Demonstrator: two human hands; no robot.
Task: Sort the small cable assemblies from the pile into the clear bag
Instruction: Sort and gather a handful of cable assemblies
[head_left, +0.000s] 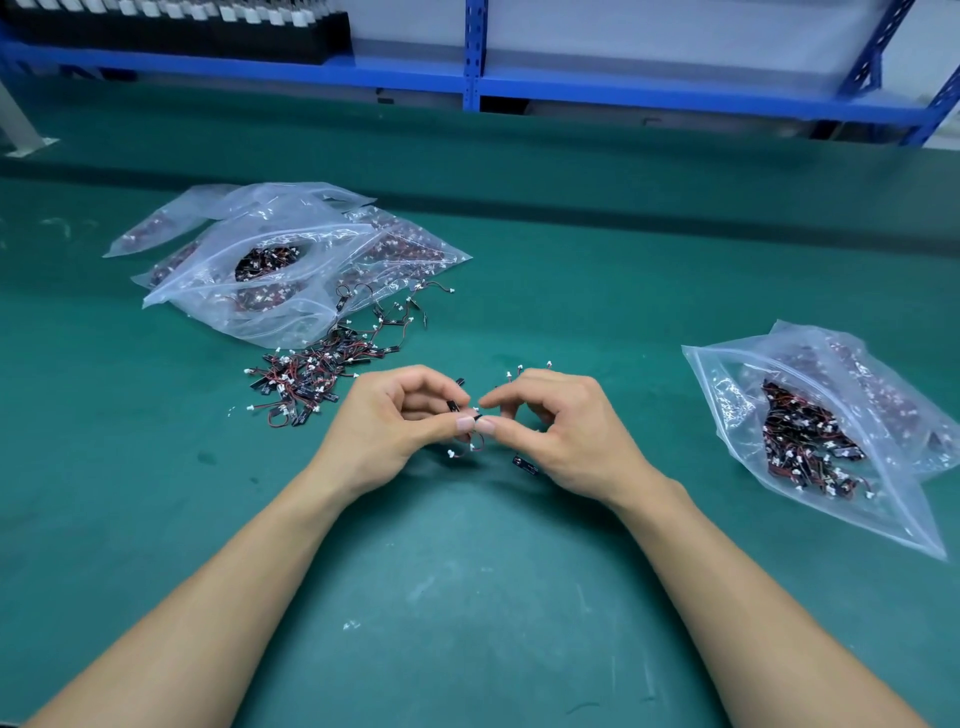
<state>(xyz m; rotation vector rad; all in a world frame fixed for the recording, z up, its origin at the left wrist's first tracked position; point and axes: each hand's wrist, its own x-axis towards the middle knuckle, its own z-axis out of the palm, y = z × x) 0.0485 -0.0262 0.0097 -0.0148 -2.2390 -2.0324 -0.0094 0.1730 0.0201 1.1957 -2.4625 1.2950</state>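
Two hands meet thumb-tip to thumb-tip at the middle of the green mat (467, 597), and from where I stand they look busy with one tiny part. The left hand (400, 415) has its fingers curled in and pinches a cable assembly (474, 444) between thumb and forefinger. The right hand (566, 431) is curled the same way and nips the other end of it. The red wire loop and white plug dangle just beneath the thumbs. I take this to be untangling or checking, since wires this thin snag on each other.

A few white plugs (519, 371) poke out past the right knuckles and a black tab (524, 464) shows under that palm. I cannot tell whether the right hand carries them or they simply lie on the mat.

The pile (306, 379) sits near the left hand at ten o'clock, spilled loose, probably so that single pieces can be plucked out. Further out on the same line lies a heap of filled bags (249, 306).

The clear bag (727, 374) lies at three o'clock, well apart from the hands, with its mouth gaping toward them and a dark clump of assemblies already inside. That placement suits a short sweep by the right hand. Much of the pile remains, so the job seems far from done. Blue shelving (675, 96) runs along twelve o'clock.
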